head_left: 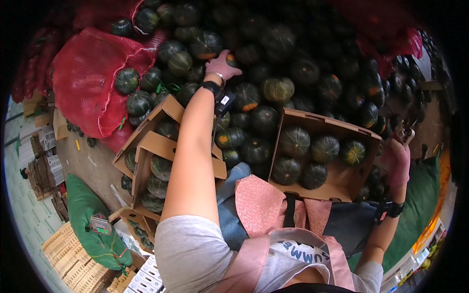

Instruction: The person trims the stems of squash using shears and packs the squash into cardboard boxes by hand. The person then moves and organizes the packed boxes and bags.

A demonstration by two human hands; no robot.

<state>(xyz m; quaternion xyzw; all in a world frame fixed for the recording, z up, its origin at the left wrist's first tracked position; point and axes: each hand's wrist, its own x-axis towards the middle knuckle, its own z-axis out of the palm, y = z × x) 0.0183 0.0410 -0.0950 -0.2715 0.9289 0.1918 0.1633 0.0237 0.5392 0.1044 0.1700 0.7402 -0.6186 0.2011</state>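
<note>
My left hand [222, 67], in a pink glove, reaches into the pile of dark green squashes, its fingers spread against a squash with an orange patch [231, 60]. On the right, my right hand [396, 155], also gloved in pink, is closed around a small metal tool [404, 133] that looks like clippers. Between my arms a cardboard box [337, 188] holds several green squashes [295, 141], with bare cardboard showing at its lower right. The box lies against the pile, just beyond my pink apron [259, 195].
Two more cardboard boxes [157, 142] with squashes stand under my left forearm. A red mesh sack [88, 78] spills squashes at the upper left. Green sacks [85, 215] lie at lower left and right. Stacked flattened cardboard [68, 254] is at the lower left.
</note>
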